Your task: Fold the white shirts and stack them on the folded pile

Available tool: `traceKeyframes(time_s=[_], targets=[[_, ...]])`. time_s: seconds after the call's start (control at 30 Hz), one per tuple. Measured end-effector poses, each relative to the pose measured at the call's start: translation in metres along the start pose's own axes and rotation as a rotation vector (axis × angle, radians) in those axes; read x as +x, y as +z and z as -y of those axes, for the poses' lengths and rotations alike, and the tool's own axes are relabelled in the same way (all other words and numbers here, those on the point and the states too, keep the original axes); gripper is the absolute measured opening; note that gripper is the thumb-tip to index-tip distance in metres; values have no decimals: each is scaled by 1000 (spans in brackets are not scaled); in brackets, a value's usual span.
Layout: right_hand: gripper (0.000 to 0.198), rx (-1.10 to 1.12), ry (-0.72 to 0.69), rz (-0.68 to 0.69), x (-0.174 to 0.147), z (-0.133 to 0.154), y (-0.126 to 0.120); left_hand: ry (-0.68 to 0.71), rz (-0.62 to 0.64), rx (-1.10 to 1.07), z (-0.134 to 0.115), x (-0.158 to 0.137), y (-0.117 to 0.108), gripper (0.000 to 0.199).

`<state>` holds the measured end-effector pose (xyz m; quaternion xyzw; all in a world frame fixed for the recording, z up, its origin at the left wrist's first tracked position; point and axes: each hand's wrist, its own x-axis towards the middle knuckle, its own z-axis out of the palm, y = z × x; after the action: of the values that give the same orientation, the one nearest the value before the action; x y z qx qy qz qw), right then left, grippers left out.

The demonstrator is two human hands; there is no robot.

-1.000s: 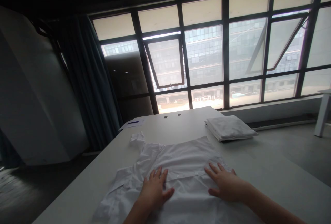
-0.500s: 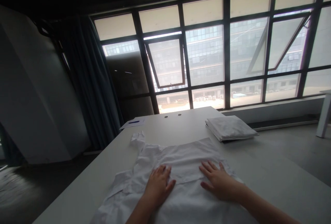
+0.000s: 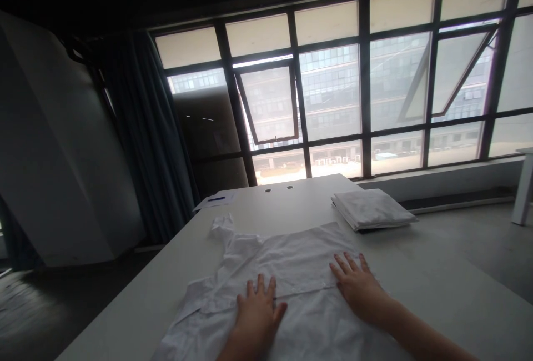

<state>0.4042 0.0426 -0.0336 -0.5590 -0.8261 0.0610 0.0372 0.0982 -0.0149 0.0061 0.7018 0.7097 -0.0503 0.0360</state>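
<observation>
A white shirt [image 3: 300, 255] lies spread over the near part of the table, with a buttoned edge running across it between my hands. Flat on the cloth rests my left hand [image 3: 257, 314], fingers spread and thumb out to the right. My right hand [image 3: 358, 289] also presses on the shirt, close to its right edge, with the fingers apart. Neither hand grips anything. A sleeve of the shirt reaches out at the far left, and a few wrinkles cross the fabric.
The white table [image 3: 441, 300] extends toward the windows. A folded stack of white cloth [image 3: 372, 209] sits at its right edge. At the far left corner lie paper [image 3: 227, 200] and a blue pen [image 3: 216, 199]. A dark curtain [image 3: 145, 139] hangs to the left.
My right hand has slid right and slightly forward across the shirt. My left hand has shifted a little nearer to me, its fingers more spread.
</observation>
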Motion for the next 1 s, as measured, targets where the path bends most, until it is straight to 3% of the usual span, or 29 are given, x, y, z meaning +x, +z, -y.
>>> traceKeyframes(time_s=[0.1, 0.23, 0.33, 0.47, 0.63, 0.7, 0.8, 1.0], targets=[[61, 86, -66, 72, -2, 11, 6, 45, 110, -57, 4, 2, 2, 79], [80, 151, -69, 108, 4, 9, -1, 149, 145, -115, 31, 15, -5, 79], [85, 164, -67, 133, 10, -3, -8, 118, 149, -68, 41, 13, -16, 78], [75, 128, -33, 101, 15, -22, -10, 9, 96, 43, 29, -7, -28, 79], [60, -40, 134, 53, 11, -39, -14, -3, 172, -17, 10, -28, -29, 108], [60, -104, 168, 35, 5, -33, -16, -21, 193, -35, 10, -28, -26, 115], [69, -42, 100, 24, -10, -11, -17, -9, 196, -49, 15, -22, -20, 116], [98, 70, 92, 183, -22, 19, -12, -1, 177, -48, 29, -6, -20, 112]])
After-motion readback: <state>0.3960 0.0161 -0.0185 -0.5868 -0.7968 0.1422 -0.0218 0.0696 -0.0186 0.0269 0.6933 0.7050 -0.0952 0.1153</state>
